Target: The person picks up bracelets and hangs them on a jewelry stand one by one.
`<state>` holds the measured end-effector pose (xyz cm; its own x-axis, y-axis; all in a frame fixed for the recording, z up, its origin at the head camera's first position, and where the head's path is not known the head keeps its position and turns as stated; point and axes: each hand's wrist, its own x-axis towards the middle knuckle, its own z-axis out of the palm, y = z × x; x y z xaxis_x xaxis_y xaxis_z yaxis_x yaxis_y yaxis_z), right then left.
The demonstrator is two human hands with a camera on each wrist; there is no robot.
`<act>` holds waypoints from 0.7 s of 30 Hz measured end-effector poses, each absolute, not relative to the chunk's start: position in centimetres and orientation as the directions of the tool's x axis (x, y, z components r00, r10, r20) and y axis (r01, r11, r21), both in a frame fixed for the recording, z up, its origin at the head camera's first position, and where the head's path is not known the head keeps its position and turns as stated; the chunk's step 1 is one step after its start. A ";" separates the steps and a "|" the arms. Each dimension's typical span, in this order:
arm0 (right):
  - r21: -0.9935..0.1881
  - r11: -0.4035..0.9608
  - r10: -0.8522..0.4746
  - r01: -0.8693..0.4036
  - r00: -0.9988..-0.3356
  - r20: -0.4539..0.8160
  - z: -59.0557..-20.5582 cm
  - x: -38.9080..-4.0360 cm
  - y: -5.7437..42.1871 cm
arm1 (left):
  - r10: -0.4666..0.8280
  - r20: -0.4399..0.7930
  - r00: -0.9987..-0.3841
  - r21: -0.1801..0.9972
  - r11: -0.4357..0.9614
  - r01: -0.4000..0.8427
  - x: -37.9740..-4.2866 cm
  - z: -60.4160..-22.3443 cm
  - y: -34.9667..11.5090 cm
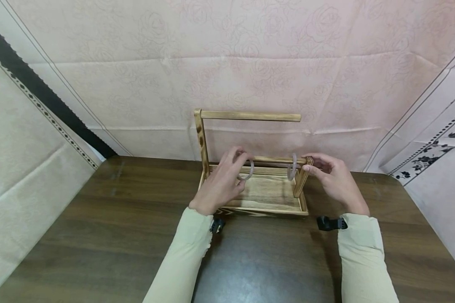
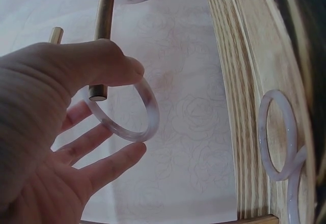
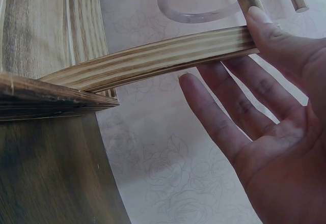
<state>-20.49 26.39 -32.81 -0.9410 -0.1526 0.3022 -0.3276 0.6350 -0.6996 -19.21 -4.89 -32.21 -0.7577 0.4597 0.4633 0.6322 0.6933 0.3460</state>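
A wooden stand [image 1: 204,143] with a tray base has a rod on a tall left post and a lower rod [image 1: 269,160] on a short right post [image 1: 301,185]. My left hand [image 1: 220,181] pinches a pale lilac bangle [image 2: 151,107] between thumb and fingers at the lower rod's free left end; the rod's tip overlaps the ring in the left wrist view. My right hand [image 1: 335,179] grips the short post's top, thumb on one side and fingers on the other. A second bangle [image 1: 294,167] hangs on the lower rod beside that post.
Two more bangles, one [image 2: 277,135] overlapping the other [image 2: 294,203], lie in the tray, hidden behind my left hand in the head view. The upper rod [image 1: 250,115] juts out above both hands. Flowered cloth [image 1: 227,75] hangs behind the brown table [image 1: 136,219].
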 end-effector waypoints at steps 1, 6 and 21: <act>-0.701 0.634 -0.152 -0.327 -0.941 0.301 -32.8 -20.5 26.4 | 0.461 0.463 -0.757 0.345 0.693 0.633 -19.2 -32.2 -4.9; -0.704 0.631 -0.153 -0.326 -0.942 0.299 -32.8 -20.5 26.4 | 0.462 0.463 -0.757 0.337 0.698 0.632 -19.2 -32.3 -4.7; -0.698 0.638 -0.150 -0.326 -0.941 0.302 -32.7 -20.4 26.4 | 0.480 0.460 -0.747 0.329 0.689 0.645 -19.2 -32.4 -4.1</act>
<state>-20.45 26.36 -32.72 -0.9415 -0.1501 0.3019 -0.3255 0.6377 -0.6982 -19.16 -4.13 -32.40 -0.7471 0.4796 0.4602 0.6453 0.6894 0.3291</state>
